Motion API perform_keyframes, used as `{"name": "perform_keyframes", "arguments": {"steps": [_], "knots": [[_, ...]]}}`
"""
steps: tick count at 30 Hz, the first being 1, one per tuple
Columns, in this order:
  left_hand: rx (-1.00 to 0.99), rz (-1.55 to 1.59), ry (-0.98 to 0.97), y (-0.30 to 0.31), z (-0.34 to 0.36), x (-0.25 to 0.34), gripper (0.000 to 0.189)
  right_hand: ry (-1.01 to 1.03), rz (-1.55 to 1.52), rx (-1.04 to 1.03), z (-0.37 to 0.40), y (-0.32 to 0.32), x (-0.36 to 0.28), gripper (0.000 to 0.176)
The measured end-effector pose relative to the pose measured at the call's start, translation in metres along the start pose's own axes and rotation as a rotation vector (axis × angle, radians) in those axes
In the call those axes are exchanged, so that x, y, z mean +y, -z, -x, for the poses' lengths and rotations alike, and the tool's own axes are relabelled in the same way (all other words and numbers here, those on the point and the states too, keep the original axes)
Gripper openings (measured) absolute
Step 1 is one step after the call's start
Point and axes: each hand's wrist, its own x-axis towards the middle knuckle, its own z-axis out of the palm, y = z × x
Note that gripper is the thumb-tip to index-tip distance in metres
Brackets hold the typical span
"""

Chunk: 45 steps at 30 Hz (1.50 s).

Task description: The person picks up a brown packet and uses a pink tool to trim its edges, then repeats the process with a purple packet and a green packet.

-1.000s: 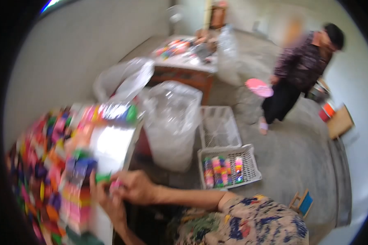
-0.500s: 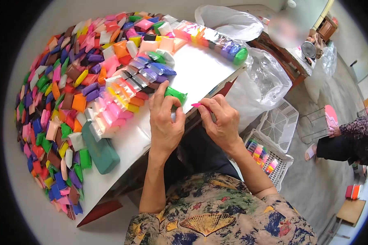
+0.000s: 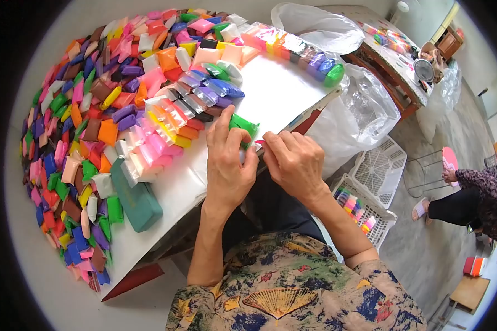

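My left hand (image 3: 230,165) is over the table's front edge, its fingers bent and apart, with no held thing visible. One of its fingers reaches toward the packets; a green packet (image 3: 243,127) lies right beside its bent fingers. My right hand (image 3: 294,164) is closed in a pinch just to the right. A small bright-pink piece (image 3: 260,142) shows at its fingertips; most of it is hidden. Rows of clear-wrapped coloured packets (image 3: 189,105) lie beyond my left hand, with pink ones (image 3: 152,146) nearest me.
A large heap of coloured packets (image 3: 88,121) covers the table's left side. A green box (image 3: 138,198) sits near the edge. Another wrapped row (image 3: 298,52) lies at the back. Right are plastic bags (image 3: 364,105), a white basket (image 3: 384,223) holding packets, and a person (image 3: 469,193).
My right hand has moved left toward my left hand and turned knuckles-up; less of the pink piece shows now. The view has shifted slightly. The person at right leans lower.
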Motion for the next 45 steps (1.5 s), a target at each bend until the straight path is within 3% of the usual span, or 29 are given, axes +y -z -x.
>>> {"name": "perform_keyframes", "arguments": {"steps": [12,28,37,45], "knots": [[-0.033,0.042,-0.001,0.007,0.006,-0.001,0.024,0.071,-0.018,-0.064,-0.006,0.001,0.004,0.011],[-0.001,0.070,0.037,0.003,0.006,-0.003,0.022,0.041,-0.115,-0.073,-0.004,0.001,0.008,0.014],[-0.029,0.064,0.049,0.005,0.006,0.000,0.022,0.095,0.052,-0.036,-0.005,0.005,0.001,0.013],[-0.027,0.082,0.052,0.005,0.007,-0.001,0.022,0.070,-0.048,-0.073,-0.007,0.003,0.002,0.012]]}}
